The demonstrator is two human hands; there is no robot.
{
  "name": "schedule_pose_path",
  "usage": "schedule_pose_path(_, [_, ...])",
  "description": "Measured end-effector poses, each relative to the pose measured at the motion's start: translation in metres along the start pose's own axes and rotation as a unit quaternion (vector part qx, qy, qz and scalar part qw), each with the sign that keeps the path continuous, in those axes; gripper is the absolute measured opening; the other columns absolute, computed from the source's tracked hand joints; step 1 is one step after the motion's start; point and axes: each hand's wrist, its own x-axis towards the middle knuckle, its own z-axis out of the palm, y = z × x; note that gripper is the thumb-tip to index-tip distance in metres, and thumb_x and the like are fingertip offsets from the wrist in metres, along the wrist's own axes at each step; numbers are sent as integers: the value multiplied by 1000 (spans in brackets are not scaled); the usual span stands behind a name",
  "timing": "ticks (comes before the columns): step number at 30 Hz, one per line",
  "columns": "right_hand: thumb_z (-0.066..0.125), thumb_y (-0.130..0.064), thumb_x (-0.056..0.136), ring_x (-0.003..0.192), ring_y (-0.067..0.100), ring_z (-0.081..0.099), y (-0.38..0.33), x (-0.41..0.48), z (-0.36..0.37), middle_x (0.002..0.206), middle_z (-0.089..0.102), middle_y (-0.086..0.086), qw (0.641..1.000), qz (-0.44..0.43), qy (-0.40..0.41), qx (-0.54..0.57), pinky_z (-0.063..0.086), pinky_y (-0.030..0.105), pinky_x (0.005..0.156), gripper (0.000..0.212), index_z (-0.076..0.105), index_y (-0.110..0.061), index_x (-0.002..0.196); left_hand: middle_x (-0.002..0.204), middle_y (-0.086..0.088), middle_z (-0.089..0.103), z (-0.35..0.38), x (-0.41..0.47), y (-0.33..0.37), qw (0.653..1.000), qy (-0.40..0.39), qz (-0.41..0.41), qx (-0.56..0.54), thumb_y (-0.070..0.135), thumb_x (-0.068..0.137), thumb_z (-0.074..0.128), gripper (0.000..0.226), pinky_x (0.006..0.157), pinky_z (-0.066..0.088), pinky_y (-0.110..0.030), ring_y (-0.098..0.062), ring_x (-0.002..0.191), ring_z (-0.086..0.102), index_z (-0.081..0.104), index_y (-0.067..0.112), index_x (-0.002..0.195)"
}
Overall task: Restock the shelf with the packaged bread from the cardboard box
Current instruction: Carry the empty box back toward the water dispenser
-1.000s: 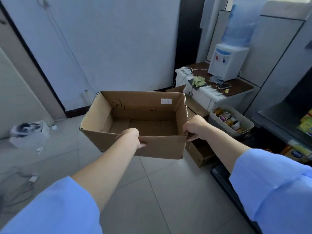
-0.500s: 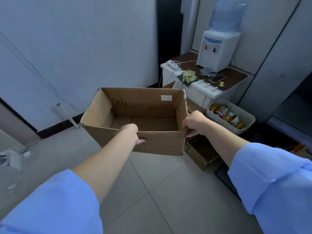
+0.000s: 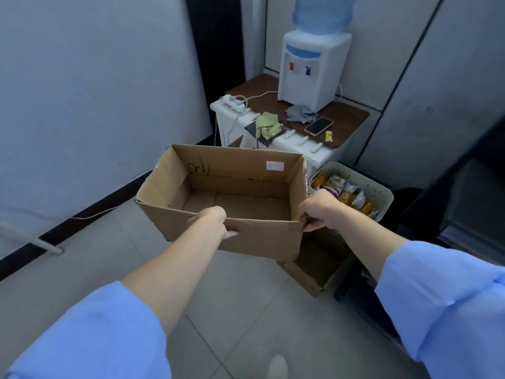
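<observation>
**Open carton held over the tiled floor**

The cardboard box (image 3: 262, 240) is up off the floor (image 3: 246, 310), carried in both hands with its open top facing up, so that the bare cardboard of its bottom shows. The left grip (image 3: 211, 224) is closed over the top edge of the near wall, with one digit pressed against the outer face. The right grip (image 3: 318, 210) is clamped on the near right corner. A small white label (image 3: 275, 166) sits on the inside of the far wall.

Just beyond the box stands a low table (image 3: 349, 124) carrying a water dispenser (image 3: 314, 67), a phone (image 3: 319, 126), a green cloth (image 3: 267, 128) and a power strip (image 3: 232, 103). Below the right forearm, a pale basket (image 3: 384, 194) on the floor holds wrapped packets (image 3: 345, 191); whether they are bread I cannot tell. A second carton (image 3: 317, 269) lies on the floor under the held one.
</observation>
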Motion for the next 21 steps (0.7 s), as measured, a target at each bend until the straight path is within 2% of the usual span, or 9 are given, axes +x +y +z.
schedule_pose_path(3, [56,-5,92,89,27,69,-13,37,-10,84,59,8,999,27,33,-7,61,37,78,11,56,-5,103,136,-19,36,34,23,22,1000,-7,-5,17,-15,78,47,63,28,44,-54,-44,115,50,37,11,133])
schedule_pose_path(5, [57,-5,92,93,28,69,-19,62,-16,86,60,8,998,41,42,-6,60,39,81,9,57,-5,101,137,-18,37,56,39,34,1000,-7,-11,26,-14,78,47,62,30,46,-53,-42,116,51,36,11,134])
schedule_pose_path(9, [54,-1,90,85,28,68,-28,118,-21,90,61,14,997,65,38,27,60,34,72,27,58,4,115,137,-16,34,102,75,61,999,-30,-11,41,-16,80,47,61,58,54,-59,-41,116,51,35,7,135])
schedule_pose_path(10, [54,-2,91,89,30,69,-30,130,-21,90,59,13,995,79,47,31,61,34,73,24,56,2,114,137,-17,36,113,87,66,998,-36,-11,47,-16,80,48,60,56,53,-59,-41,116,53,35,7,135])
schedule_pose_path(13, [52,-4,94,95,31,68,-37,169,-17,94,55,10,987,125,81,54,61,36,75,13,45,-9,104,133,-21,41,145,129,83,996,-61,-10,66,-15,79,50,61,35,48,-53,-41,112,55,35,12,133])
schedule_pose_path(15, [52,-5,94,94,31,68,-40,199,-12,100,55,12,983,142,92,67,61,36,72,15,43,-11,104,132,-23,43,161,161,93,995,-61,-14,82,-15,78,52,63,34,48,-53,-42,111,56,34,14,131])
schedule_pose_path(17, [53,-5,94,95,31,68,-42,231,-5,103,55,13,980,156,97,79,61,36,70,15,44,-11,105,131,-25,44,177,187,104,993,-74,-20,89,-14,79,53,61,42,51,-56,-42,110,56,33,14,129])
schedule_pose_path(20, [54,-5,94,100,33,66,-41,279,4,105,55,12,973,176,98,110,61,39,75,16,46,-11,107,128,-26,45,200,229,115,990,-104,-24,95,-13,83,54,57,67,54,-60,-40,108,58,32,13,129])
schedule_pose_path(21, [54,-4,93,101,33,66,-39,294,8,107,56,13,972,182,93,117,61,40,76,20,49,-9,112,127,-26,46,207,242,117,988,-114,-28,100,-12,84,53,56,68,54,-60,-40,105,59,32,13,130])
